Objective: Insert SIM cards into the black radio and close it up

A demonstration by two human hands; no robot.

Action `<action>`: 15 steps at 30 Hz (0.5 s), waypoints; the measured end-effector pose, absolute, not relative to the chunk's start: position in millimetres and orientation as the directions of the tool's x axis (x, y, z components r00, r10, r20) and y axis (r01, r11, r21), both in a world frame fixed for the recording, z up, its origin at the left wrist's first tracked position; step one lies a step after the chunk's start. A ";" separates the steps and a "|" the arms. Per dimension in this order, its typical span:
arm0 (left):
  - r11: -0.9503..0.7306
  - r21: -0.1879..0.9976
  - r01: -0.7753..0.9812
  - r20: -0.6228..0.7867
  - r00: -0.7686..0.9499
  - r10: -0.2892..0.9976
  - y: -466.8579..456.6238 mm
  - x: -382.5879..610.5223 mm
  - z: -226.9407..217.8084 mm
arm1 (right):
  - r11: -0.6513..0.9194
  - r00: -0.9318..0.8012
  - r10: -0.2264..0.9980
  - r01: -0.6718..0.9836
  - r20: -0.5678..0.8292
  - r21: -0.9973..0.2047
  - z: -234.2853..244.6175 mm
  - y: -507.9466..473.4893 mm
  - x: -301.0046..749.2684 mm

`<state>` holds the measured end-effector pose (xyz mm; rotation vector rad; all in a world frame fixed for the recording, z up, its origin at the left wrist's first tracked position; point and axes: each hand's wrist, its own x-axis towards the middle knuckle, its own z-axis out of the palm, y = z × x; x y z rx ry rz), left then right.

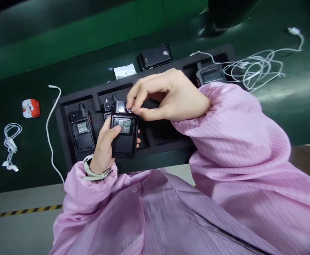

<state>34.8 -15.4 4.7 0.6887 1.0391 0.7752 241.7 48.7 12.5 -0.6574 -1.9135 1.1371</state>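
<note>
My left hand [104,143] is wrapped round a black two-way radio [123,143], its back uncovered. The thumb lies at the edge of the radio's opening, where a green circuit board with metal card slots [125,125] shows. Between thumb and fingertips, my right hand [165,95] pinches a tiny dark chip-like card [129,110] just above that opening, near the radio's top. Whether the card touches the radio I cannot tell. A second opened radio [82,131] lies in the left compartment of the black foam tray [102,92]. Another radio [106,108] is partly hidden behind the held one.
A black battery pack [155,57] and a white packet [125,71] lie beyond the tray. Another radio [212,75] sits at the tray's right, beside a tangled white cable [258,71]. More white cables [49,124] and a red-and-white container [30,108] are at left.
</note>
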 end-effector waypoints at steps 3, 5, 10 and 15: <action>0.507 0.835 -0.214 -0.437 0.304 0.847 -16.6 34.9 1.5 | 0.443 -0.566 0.746 0.028 0.351 -0.896 12.9 48.8 241.7; 0.490 0.846 -0.207 -0.421 0.304 0.855 -16.9 35.2 1.0 | 0.455 -0.571 0.740 0.037 0.355 -0.890 13.7 49.2 241.6; 0.519 0.836 -0.178 -0.450 0.320 0.834 -15.1 35.7 5.8 | 0.620 -0.542 0.701 0.140 0.464 -0.772 13.7 49.9 241.0; 0.530 0.837 -0.139 -0.474 0.303 0.827 -13.3 36.2 7.1 | 0.734 -0.587 0.630 0.235 0.509 -0.637 12.3 46.3 239.1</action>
